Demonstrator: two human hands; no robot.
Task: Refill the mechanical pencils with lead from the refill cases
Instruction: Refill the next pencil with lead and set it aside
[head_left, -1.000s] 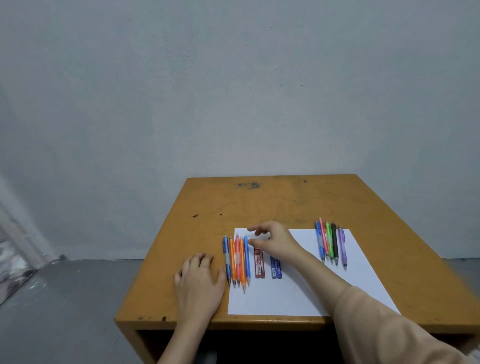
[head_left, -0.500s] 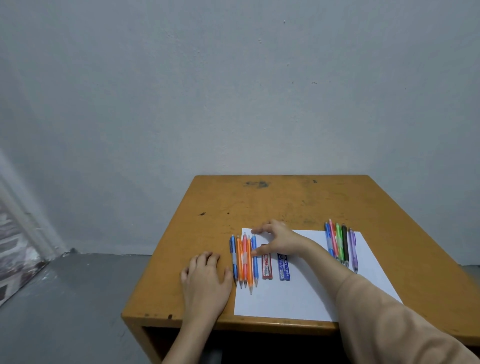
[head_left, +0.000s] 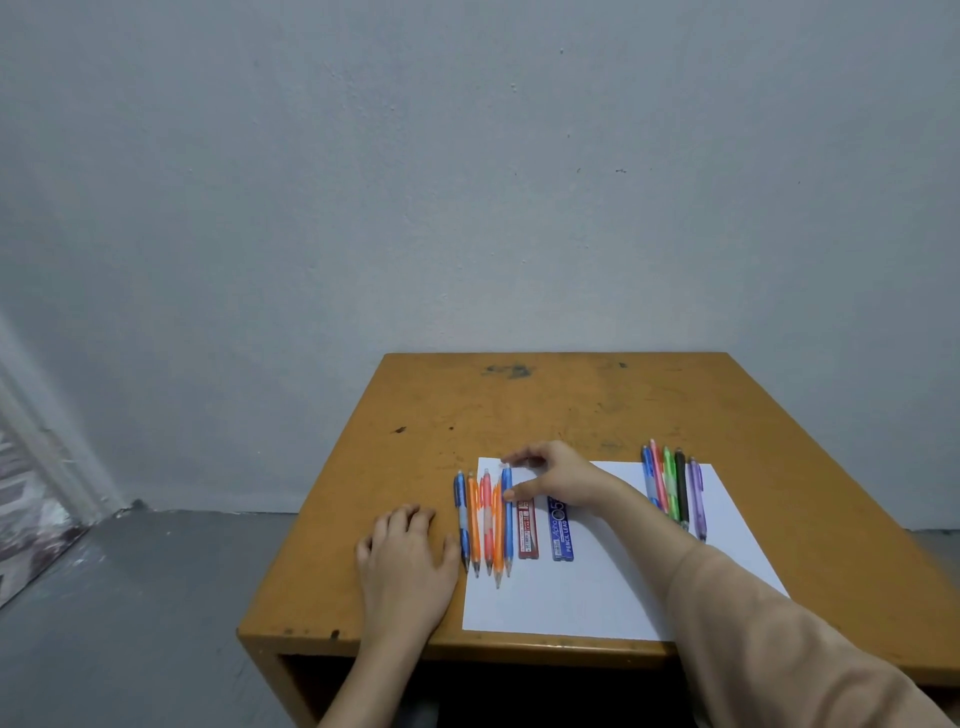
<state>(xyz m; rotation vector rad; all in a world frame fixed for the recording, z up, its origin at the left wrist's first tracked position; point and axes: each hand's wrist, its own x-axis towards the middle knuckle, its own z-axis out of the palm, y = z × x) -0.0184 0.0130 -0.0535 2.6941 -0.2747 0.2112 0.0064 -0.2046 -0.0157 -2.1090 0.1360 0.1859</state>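
Note:
Several mechanical pencils (head_left: 485, 522), blue, orange and red, lie side by side at the left edge of a white paper sheet (head_left: 597, 597). To their right lie a red lead refill case (head_left: 528, 530) and a blue one (head_left: 561, 530). My right hand (head_left: 558, 475) hovers over the far end of the rightmost blue pencil (head_left: 507, 525). Its thumb and forefinger are spread apart around the pencil's top, and the thumb tip touches the pencil. My left hand (head_left: 405, 561) lies flat on the table just left of the pencils, holding nothing.
A second row of pencils (head_left: 672, 491), blue, pink, green, black and purple, lies at the paper's far right. The worn yellow wooden table (head_left: 571, 405) stands against a grey wall, with grey floor to the left.
My right hand has crept a little left, from above the red case toward the top of the rightmost blue pencil. My left hand and the pencils have stayed put; my head moved.

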